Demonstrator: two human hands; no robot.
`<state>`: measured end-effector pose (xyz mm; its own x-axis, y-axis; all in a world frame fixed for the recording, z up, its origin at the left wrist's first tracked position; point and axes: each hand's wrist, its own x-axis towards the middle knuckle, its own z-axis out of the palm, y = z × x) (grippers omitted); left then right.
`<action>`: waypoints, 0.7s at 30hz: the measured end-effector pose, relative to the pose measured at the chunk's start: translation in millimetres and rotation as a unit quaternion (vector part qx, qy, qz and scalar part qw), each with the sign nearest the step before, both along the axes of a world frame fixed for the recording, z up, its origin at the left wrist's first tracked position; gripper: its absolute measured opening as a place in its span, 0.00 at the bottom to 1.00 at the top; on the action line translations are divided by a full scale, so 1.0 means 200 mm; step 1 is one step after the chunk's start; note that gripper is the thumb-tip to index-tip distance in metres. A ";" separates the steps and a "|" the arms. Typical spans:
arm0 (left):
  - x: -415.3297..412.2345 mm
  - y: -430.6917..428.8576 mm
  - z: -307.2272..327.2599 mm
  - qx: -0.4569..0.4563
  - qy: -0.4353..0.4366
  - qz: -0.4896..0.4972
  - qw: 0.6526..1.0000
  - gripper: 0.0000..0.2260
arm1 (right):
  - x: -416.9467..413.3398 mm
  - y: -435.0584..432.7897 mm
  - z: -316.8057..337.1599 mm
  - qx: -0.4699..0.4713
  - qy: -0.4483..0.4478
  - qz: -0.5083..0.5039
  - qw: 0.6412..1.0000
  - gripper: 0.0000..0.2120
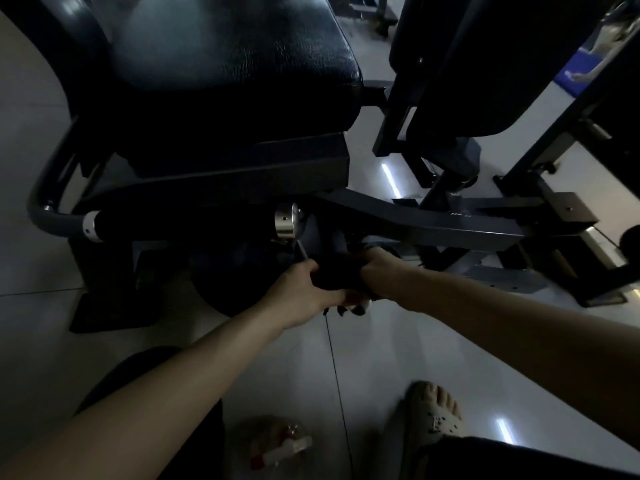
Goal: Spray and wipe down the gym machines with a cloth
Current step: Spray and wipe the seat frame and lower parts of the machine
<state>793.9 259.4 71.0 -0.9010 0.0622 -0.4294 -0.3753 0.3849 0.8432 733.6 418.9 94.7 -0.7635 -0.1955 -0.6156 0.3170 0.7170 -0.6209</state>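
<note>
"Black cloth (334, 273), bunched up between both my hands, low under the machine's frame beam (433, 220). Does it show on your feed?"

"Barely, it's very dim. What are the hands doing?"

"My left hand (304, 289) has its fingers curled round the near end of the cloth. My right hand (377, 268) grips the far end, wrist bent downward. Both are clenched on it, close together."

"Which step is this?"

"I judge I'm wiping the lower frame, just below the chrome collar (285, 221). To do it well I'd fold the cloth to a flat, clean face, wrap it round the bar rather than dab, and run it along the length and into the joints, where grime would likely gather. What the cloth touches right now I cannot tell; it's too dark there."

"And the spray?"

"The spray bottle (280, 450) seems to lie on its side on the tiled floor (381, 358), close by my knee and well apart from both hands. If the cloth is dry, one hand must let go to fetch it."
</note>
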 end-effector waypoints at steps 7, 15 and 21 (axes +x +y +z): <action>-0.01 0.01 -0.03 0.064 0.029 -0.031 0.997 0.11 | 0.10 -0.05 0.24 0.129 0.046 0.123 0.983 0.14; 0.04 -0.02 -0.01 0.158 -0.047 0.000 0.986 0.07 | 0.24 -0.09 0.26 0.197 0.079 0.208 0.955 0.13; 0.11 -0.10 0.03 0.185 -0.061 -0.001 0.981 0.10 | 0.37 -0.13 0.30 0.267 0.202 0.283 0.899 0.13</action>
<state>815.6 238.5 76.1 -0.8442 0.2359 -0.4814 -0.4810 0.0630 0.8744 808.3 393.4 155.5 -0.8165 -0.3826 -0.4323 -0.3669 0.9221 -0.1231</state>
